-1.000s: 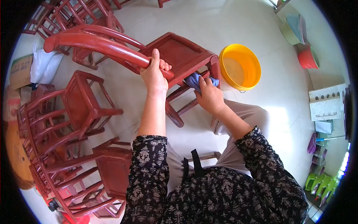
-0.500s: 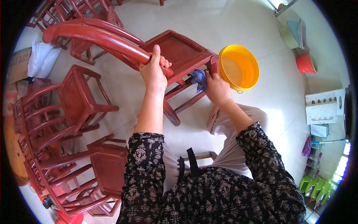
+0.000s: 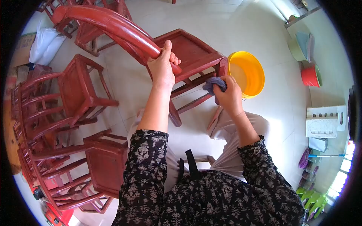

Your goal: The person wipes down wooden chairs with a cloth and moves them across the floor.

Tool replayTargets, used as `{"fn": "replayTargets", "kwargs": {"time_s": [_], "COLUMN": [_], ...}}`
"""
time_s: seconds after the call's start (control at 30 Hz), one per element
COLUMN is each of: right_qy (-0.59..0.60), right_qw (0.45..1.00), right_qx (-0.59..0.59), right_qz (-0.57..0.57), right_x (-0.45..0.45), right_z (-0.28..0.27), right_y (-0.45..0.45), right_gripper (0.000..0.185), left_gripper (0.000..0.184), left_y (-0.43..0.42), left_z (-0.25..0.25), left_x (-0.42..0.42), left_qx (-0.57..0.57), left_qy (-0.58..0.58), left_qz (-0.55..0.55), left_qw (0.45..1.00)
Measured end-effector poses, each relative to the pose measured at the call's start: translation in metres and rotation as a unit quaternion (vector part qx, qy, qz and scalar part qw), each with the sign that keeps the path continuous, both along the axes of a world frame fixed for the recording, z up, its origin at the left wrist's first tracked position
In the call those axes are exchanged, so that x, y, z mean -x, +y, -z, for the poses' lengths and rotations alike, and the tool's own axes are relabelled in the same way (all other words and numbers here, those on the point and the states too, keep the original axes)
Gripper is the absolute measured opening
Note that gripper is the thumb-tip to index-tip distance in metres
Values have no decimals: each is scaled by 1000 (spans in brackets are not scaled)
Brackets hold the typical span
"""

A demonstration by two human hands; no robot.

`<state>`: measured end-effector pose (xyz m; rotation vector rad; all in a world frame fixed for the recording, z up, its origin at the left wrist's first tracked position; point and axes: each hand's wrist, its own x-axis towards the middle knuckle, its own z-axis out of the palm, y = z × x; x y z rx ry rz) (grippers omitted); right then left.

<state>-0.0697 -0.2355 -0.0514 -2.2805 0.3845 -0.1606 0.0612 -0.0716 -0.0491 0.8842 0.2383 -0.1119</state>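
A red wooden chair point(image 3: 186, 51) stands tilted in front of me, its curved backrest reaching to the upper left. My left hand point(image 3: 163, 67) is wrapped round the end of the chair's top rail, thumb up. In my right hand point(image 3: 229, 94) is a bunched blue-grey cloth point(image 3: 215, 86), gripped in closed fingers beside the chair's front leg and just below the seat corner. Part of the cloth is hidden by the fingers. A yellow bucket point(image 3: 252, 73), with liquid seemingly in it, stands right behind that corner, close to my right hand.
More red chairs point(image 3: 77, 88) crowd the left side, one point(image 3: 107, 165) near my left elbow. White bags point(image 3: 45, 45) lie at the upper left. Along the right wall are a red bucket point(image 3: 311, 76), a white rack point(image 3: 324, 121) and green items point(image 3: 313, 203).
My right hand has drawn the cloth slightly down and away from the chair leg. My left hand keeps its hold on the rail. The whole view has shifted a little.
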Motion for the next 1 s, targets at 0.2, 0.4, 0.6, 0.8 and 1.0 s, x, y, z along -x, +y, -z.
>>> {"fn": "replayTargets", "kwargs": {"time_s": [0.2, 0.4, 0.6, 0.8, 1.0], "right_qy": [-83, -119, -99, -72, -149], "right_qw": [967, 963, 968, 982, 945], "right_qx": [233, 195, 215, 163, 174], "right_qz": [-68, -142, -82, -65, -232], "right_x": [-11, -4, -9, 7, 7], "right_z": [35, 52, 54, 45, 32], "right_y": [28, 53, 16, 28, 62], "right_gripper": [38, 38, 42, 47, 48], "left_gripper": [36, 34, 35, 35, 35], "left_y": [-2, -2, -3, -2, -1], "left_z": [-1, -1, 0, 3, 5], "left_x": [1, 4, 6, 2, 1], "left_qx": [5, -7, 5, -3, -9], "left_qy": [6, 7, 5, 1, 8], "left_qz": [-6, 8, 4, 2, 21], "left_qw": [1000, 1000, 1000, 1000, 1000]}}
